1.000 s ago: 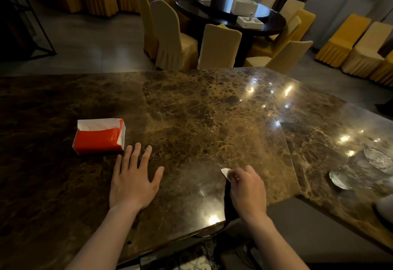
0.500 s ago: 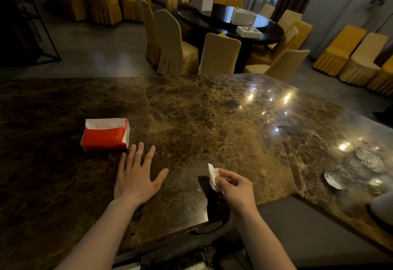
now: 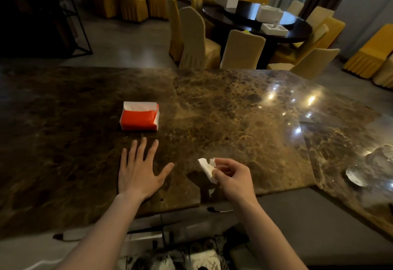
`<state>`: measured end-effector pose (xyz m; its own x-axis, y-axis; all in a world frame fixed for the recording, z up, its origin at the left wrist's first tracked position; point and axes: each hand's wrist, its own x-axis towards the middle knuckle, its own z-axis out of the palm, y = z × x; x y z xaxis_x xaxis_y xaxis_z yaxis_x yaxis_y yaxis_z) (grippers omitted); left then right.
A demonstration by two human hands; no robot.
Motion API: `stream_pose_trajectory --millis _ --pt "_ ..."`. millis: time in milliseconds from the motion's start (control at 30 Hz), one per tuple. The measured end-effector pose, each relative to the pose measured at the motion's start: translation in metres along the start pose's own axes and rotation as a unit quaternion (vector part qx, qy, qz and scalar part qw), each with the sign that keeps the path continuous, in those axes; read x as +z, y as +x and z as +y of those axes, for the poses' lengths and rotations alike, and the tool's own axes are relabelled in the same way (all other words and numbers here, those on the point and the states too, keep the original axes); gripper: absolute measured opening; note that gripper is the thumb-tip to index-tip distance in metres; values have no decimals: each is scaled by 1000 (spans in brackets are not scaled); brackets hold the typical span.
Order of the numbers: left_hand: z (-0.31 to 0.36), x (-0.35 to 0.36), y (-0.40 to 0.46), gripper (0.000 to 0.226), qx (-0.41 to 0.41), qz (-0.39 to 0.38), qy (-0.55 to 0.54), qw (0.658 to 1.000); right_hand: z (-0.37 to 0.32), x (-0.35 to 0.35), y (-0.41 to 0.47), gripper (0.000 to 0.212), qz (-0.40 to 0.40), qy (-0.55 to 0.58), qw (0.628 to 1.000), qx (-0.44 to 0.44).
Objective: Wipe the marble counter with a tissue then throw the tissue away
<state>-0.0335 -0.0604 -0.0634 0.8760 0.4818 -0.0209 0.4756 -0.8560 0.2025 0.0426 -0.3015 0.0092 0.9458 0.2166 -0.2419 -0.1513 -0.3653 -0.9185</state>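
We see a crumpled white tissue (image 3: 206,168) pinched above our glossy brown marble counter (image 3: 234,116), near its front edge.

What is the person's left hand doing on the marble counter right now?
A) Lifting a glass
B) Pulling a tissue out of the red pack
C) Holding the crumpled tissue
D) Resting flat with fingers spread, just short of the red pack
D: the left hand lies palm down on the counter, just short of the red tissue pack, while the right hand pinches the crumpled tissue.

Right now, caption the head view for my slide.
Right hand pinches crumpled tissue above marble counter; left hand rests flat.
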Motion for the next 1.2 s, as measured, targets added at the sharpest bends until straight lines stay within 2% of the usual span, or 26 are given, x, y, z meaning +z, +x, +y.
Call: stream_pose_trajectory --millis 167,300,467,600,767,867,1000,1200 --pt "-22 0 -17 103 -15 -3 3 1000 -4 32 -47 28 -115 -85 977 -156" --pt "-22 2 -20 96 -11 0 7 1000 17 52 -82 26 -194 -129 953 -195" --pt "-20 1 -21 95 -16 -4 5 1000 70 65 -109 26 -247 -221 925 -188" --pt "-19 0 -23 92 -11 -7 8 1000 115 80 -117 28 -280 -297 903 -135" --pt "-18 -2 -23 90 -12 -7 7 1000 143 106 -120 24 -259 -357 888 -127" --pt "-17 -3 -22 90 -14 -9 9 1000 152 118 -121 28 -275 -395 865 -142" --pt "-16 -2 -23 90 -16 -8 10 1000 167 128 -124 36 -294 -427 843 -142" --pt "-18 -1 -22 91 -18 -7 8 1000 184 137 -124 49 -313 -421 844 -112"
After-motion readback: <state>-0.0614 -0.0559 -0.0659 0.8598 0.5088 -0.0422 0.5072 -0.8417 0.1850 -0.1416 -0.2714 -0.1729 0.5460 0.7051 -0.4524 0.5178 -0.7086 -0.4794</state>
